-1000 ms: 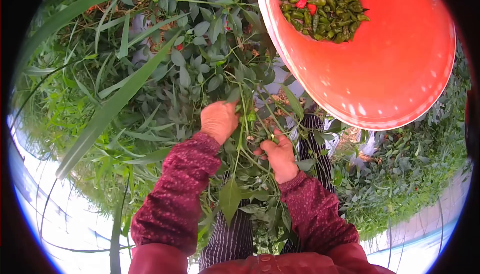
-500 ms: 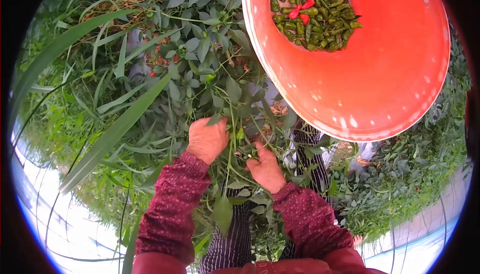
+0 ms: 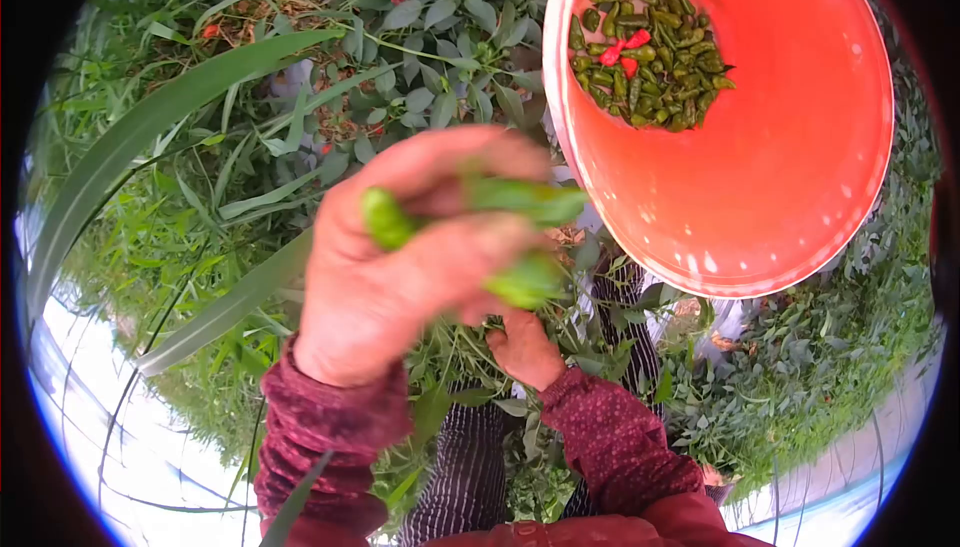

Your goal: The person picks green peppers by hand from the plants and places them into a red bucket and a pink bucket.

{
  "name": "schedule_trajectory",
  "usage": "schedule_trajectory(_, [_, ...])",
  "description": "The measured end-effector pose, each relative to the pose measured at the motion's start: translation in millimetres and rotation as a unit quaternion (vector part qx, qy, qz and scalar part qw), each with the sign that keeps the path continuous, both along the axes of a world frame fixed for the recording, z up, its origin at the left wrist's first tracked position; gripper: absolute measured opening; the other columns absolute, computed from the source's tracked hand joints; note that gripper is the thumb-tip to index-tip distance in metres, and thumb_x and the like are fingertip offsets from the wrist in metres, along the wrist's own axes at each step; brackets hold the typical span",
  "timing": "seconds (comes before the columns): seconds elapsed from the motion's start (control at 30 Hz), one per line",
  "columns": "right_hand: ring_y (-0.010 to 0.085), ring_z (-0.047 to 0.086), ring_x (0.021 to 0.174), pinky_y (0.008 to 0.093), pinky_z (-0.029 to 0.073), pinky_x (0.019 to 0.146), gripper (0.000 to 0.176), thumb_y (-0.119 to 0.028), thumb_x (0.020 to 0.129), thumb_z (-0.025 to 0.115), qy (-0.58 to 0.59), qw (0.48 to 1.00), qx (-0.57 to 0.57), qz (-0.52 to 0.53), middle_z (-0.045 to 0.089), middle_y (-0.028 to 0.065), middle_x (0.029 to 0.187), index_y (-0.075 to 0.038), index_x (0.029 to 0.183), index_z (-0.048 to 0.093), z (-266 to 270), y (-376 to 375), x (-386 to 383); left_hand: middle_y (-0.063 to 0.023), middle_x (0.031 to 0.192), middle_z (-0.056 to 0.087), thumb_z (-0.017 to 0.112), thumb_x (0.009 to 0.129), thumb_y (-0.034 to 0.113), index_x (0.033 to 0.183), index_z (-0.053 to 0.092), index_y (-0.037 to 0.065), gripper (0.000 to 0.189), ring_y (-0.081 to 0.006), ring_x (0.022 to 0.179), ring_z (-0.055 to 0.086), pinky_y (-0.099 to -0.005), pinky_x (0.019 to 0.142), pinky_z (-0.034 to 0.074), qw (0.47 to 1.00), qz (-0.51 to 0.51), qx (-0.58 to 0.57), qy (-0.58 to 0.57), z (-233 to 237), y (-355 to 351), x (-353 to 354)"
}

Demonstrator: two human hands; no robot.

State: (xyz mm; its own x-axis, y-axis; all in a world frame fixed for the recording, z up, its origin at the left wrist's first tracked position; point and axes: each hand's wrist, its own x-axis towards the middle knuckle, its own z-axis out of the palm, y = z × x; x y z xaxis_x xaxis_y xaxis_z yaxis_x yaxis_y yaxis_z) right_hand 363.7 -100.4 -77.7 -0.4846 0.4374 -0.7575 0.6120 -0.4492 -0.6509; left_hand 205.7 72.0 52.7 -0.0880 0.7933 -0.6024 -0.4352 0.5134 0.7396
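My left hand (image 3: 365,282), raised close to the camera and blurred by motion, is closed around several green peppers (image 3: 530,203). They stick out between the thumb and fingers, just left of the bucket's rim. Lower down, my right hand (image 3: 528,350) is among the stems of a pepper plant (image 3: 460,347); its fingertips are partly hidden behind my left hand and leaves. A red bucket (image 3: 790,167) with a pale rim is at the upper right. In its bottom lie many green peppers (image 3: 665,57) and a few red ones (image 3: 627,48).
Leafy pepper plants (image 3: 440,17) fill the ground ahead, with some red fruits among them. Long grass blades (image 3: 150,137) arch across the left side. My legs in striped trousers (image 3: 460,467) stand amid the plants.
My left hand has risen from the plant toward the camera and the bucket, with green peppers now in its grip. My right hand stays low by the stems. The view has shifted slightly.
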Motion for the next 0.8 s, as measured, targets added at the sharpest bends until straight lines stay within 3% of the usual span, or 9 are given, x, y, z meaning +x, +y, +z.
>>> schedule_trajectory(0.1, [0.0359, 0.058, 0.102, 0.0424, 0.045, 0.090, 0.045, -0.009, 0.081, 0.052, -0.084, 0.941, -0.317, 0.083, 0.058, 0.0265, 0.108, 0.003, 0.124, 0.043, 114, 172, -25, -0.0231, 0.120, 0.055, 0.067, 0.081, 0.025, 0.133, 0.042, 0.003, 0.061, -0.0237, 0.085, 0.067, -0.0268, 0.049, 0.054, 0.986, -0.010, 0.132, -0.100, -1, 24, 34])
schedule_trajectory(0.13, [0.0359, 0.058, 0.102, 0.0424, 0.045, 0.090, 0.045, -0.009, 0.081, 0.052, -0.085, 0.941, -0.317, 0.084, 0.058, 0.0265, 0.108, 0.003, 0.124, 0.043, 100, 146, -7, -0.0222, 0.120, 0.055, 0.066, 0.082, 0.023, 0.132, 0.043, 0.003, 0.058, -0.0232, 0.086, 0.067, -0.0283, 0.054, 0.054, 0.984, -0.022, 0.174, -0.041, -5, 28, 36])
schedule_trajectory(0.23, [0.0363, 0.057, 0.106, 0.0419, 0.045, 0.092, 0.047, -0.009, 0.080, 0.054, -0.069, 0.982, -0.161, 0.071, 0.056, 0.0284, 0.112, 0.008, 0.123, 0.042, 34, 96, -44, -0.0198, 0.119, 0.057, 0.062, 0.086, 0.018, 0.130, 0.046, 0.003, 0.050, -0.0218, 0.089, 0.066, -0.0326, 0.071, 0.056, 0.944, -0.062, 0.293, 0.137, -22, 38, 37])
schedule_trajectory(0.33, [0.0432, 0.054, 0.106, 0.0430, 0.043, 0.095, 0.058, -0.009, 0.078, 0.055, -0.051, 0.992, -0.098, 0.057, 0.053, 0.0332, 0.115, 0.012, 0.128, 0.035, 20, 29, -14, -0.0121, 0.088, 0.069, 0.059, 0.089, 0.015, 0.095, 0.066, 0.000, 0.018, -0.0176, 0.080, 0.066, -0.0289, 0.070, 0.053, 0.982, -0.090, 0.007, 0.164, -47, 11, -30])
schedule_trajectory(0.43, [0.0430, 0.055, 0.104, 0.0433, 0.044, 0.093, 0.057, -0.008, 0.077, 0.056, -0.047, 0.994, -0.093, 0.041, 0.053, 0.0339, 0.113, 0.012, 0.127, 0.037, 20, 29, -17, -0.0168, 0.091, 0.066, 0.063, 0.084, 0.013, 0.099, 0.064, -0.001, 0.021, -0.0238, 0.081, 0.065, -0.0361, 0.073, 0.053, 0.792, -0.358, -0.078, 0.487, -112, -34, -50])
schedule_trajectory(0.47, [0.0430, 0.055, 0.104, 0.0433, 0.044, 0.093, 0.057, -0.008, 0.077, 0.056, -0.048, 0.994, -0.095, 0.041, 0.053, 0.0339, 0.113, 0.012, 0.127, 0.037, 20, 24, -17, -0.0168, 0.091, 0.066, 0.063, 0.084, 0.013, 0.099, 0.064, -0.001, 0.021, -0.0238, 0.081, 0.065, -0.0361, 0.073, 0.053, 0.793, -0.359, -0.080, 0.486, -127, -41, -47])
schedule_trajectory(0.53, [0.0380, 0.060, 0.073, 0.0445, 0.050, 0.065, 0.043, -0.008, 0.076, 0.057, -0.040, 0.999, -0.023, 0.030, 0.056, 0.0249, 0.087, 0.006, 0.113, 0.040, 17, 14, -16, -0.0186, 0.098, 0.064, 0.064, 0.080, 0.015, 0.103, 0.062, 0.001, 0.027, -0.0310, 0.092, 0.062, -0.0393, 0.080, 0.050, 0.689, -0.374, -0.035, 0.620, -152, -46, -36])
schedule_trajectory(0.77, [0.0425, 0.060, 0.081, 0.0474, 0.049, 0.072, 0.042, -0.007, 0.076, 0.056, -0.038, 0.999, 0.007, 0.026, 0.056, 0.0286, 0.093, 0.006, 0.112, 0.041, 20, 17, -15, -0.0133, 0.083, 0.060, 0.063, 0.079, 0.017, 0.091, 0.061, 0.003, 0.018, -0.0347, 0.079, 0.059, -0.0444, 0.071, 0.047, 0.622, -0.442, -0.023, 0.645, -162, -72, -19])
schedule_trajectory(0.8, [0.0433, 0.060, 0.082, 0.0479, 0.048, 0.072, 0.042, -0.006, 0.075, 0.056, -0.036, 0.999, -0.005, 0.029, 0.056, 0.0295, 0.093, 0.007, 0.112, 0.040, 21, 19, -16, -0.0164, 0.085, 0.061, 0.060, 0.079, 0.017, 0.091, 0.061, 0.004, 0.017, -0.0369, 0.079, 0.060, -0.0444, 0.071, 0.048, 0.674, -0.408, -0.041, 0.615, -159, -73, -20])
